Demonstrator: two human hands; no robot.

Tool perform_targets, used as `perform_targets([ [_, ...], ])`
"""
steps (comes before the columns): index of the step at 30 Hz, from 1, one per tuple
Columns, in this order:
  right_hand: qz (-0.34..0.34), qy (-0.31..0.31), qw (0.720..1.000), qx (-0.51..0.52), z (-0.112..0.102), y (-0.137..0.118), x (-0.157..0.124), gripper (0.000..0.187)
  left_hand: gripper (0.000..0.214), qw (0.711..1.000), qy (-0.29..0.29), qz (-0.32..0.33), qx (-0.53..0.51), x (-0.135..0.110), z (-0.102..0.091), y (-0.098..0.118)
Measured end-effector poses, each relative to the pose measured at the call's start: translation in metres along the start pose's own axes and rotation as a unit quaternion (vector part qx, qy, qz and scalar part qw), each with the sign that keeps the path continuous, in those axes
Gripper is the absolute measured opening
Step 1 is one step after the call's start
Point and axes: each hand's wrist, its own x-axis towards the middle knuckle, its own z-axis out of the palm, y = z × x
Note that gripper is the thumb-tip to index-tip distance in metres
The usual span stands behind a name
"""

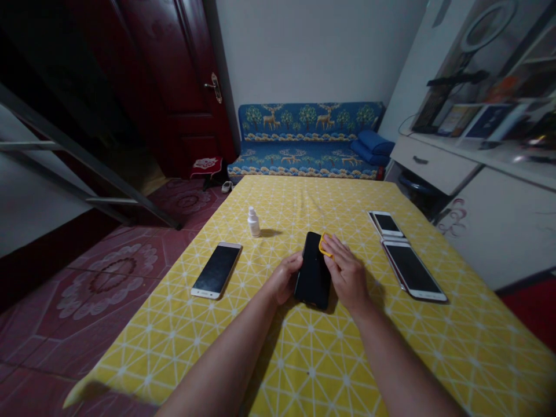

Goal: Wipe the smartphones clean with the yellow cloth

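Note:
A black smartphone (313,270) lies face up in the middle of the yellow tablecloth (278,197). My left hand (285,278) grips its left edge. My right hand (347,272) presses a small yellow cleaning pad (325,245) against the phone's upper right corner, and most of the pad is hidden under my fingers. To the left lies a smartphone with a gold-toned rim (216,270). To the right, a small phone (386,224) and a larger phone (412,270) lie end to end. A small white dropper bottle (253,222) stands upright beyond my left hand.
The cloth-covered table ends at a blue patterned sofa (304,139) with folded blue bedding (371,145). A dark red door (174,87) stands at the back left. White drawers (434,162) and shelves (486,75) line the right side, above a patterned tile floor (108,272).

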Motion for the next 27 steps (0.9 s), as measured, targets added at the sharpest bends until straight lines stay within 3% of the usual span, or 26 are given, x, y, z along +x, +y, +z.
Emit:
perform_targets([
  [10, -0.048, -0.07, 0.996, -0.014, 0.008, -0.011, -0.002, 0.045, 0.026, 1.0, -0.001, -0.016, 0.011, -0.001, 0.004, -0.008],
  [14, -0.053, -0.062, 0.997, -0.007, 0.007, -0.011, 0.001, 0.042, 0.027, 1.0, -0.01, -0.019, 0.022, -0.001, 0.005, -0.008],
  [21, 0.081, 0.045, 0.995, 0.033, -0.006, 0.007, 0.004, 0.033, 0.039, 0.997, -0.024, -0.058, 0.039, -0.003, 0.004, -0.003],
  [27, 0.249, 0.096, 0.961, 0.076, -0.011, 0.015, -0.001, 0.044, 0.036, 1.0, 0.0, 0.011, -0.012, 0.0, -0.004, 0.001],
])
